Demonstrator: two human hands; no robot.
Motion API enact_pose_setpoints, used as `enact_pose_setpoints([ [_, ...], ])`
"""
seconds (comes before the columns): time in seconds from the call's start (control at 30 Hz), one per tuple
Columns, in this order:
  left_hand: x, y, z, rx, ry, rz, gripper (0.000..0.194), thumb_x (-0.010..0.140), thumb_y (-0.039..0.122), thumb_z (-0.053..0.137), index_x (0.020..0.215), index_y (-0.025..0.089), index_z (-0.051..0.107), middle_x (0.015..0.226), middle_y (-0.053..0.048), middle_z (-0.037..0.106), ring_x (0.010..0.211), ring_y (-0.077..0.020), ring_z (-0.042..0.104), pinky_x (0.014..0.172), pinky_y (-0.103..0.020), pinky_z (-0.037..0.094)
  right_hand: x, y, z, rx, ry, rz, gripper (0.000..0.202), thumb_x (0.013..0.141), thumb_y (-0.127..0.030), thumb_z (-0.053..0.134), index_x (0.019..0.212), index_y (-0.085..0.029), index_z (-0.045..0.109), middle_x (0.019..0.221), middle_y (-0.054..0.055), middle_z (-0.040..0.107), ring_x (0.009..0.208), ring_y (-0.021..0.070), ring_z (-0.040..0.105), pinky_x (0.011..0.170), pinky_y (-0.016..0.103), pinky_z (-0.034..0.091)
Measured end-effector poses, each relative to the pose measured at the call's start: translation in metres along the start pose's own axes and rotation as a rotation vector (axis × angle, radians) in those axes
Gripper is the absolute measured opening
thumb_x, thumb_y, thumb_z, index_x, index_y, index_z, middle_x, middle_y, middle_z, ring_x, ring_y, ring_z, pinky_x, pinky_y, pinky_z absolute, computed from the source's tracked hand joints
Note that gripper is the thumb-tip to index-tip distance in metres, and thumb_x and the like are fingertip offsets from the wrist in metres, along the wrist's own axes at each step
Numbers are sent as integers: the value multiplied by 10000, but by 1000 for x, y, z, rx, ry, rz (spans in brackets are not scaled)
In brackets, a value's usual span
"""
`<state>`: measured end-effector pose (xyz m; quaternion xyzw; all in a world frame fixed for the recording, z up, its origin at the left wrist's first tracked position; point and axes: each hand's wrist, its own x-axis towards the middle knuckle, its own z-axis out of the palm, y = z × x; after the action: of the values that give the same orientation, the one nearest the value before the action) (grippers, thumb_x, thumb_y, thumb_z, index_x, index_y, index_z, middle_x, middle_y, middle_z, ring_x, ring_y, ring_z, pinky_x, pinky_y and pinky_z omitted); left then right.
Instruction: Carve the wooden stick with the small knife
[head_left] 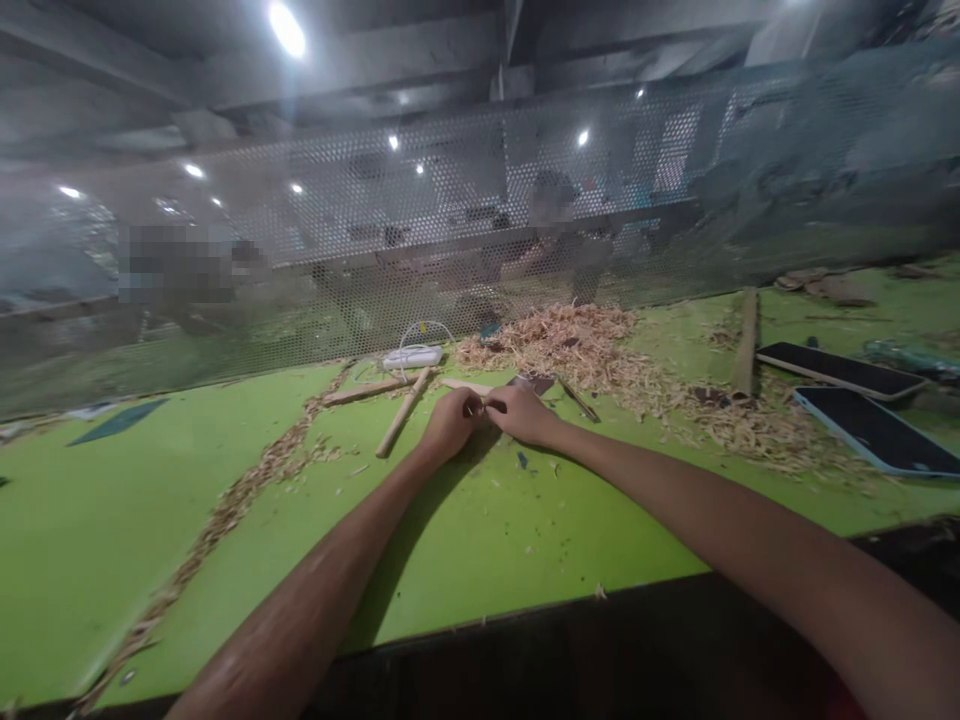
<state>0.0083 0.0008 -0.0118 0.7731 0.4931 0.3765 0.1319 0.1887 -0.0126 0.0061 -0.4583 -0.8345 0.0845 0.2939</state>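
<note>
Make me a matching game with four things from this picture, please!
1. bare left hand
2. heap of curly tan wood shavings
3. flat dark-green sheet
4. flat rectangular phone with light-blue edge

A. lying at the picture's left side
B. close beside the bare right hand
C. lying at the right, dark screen up
D. piled near the grey perforated mesh screen

Pairs: 1-B; 2-D; 3-A; 4-C

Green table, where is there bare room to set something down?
The green table has its widest bare stretch left of the strip of shavings, nearer than the dark sheet. Between the forearms lie only small scraps. Crowded: beyond the right hand, with the shavings heap, and farther right around the phones.
</note>
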Motion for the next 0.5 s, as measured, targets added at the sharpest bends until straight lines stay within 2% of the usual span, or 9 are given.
enact_pose_setpoints([
  [0.5,-1,0,2,78,11,21,86,773,74,684,780,160,682,771,-32,690,714,-164,579,672,-272,408,0,3,0,14,-2,-11,195,925,-141,636,932,-171,829,939,67,803,850,181,677,837,289,464],
])
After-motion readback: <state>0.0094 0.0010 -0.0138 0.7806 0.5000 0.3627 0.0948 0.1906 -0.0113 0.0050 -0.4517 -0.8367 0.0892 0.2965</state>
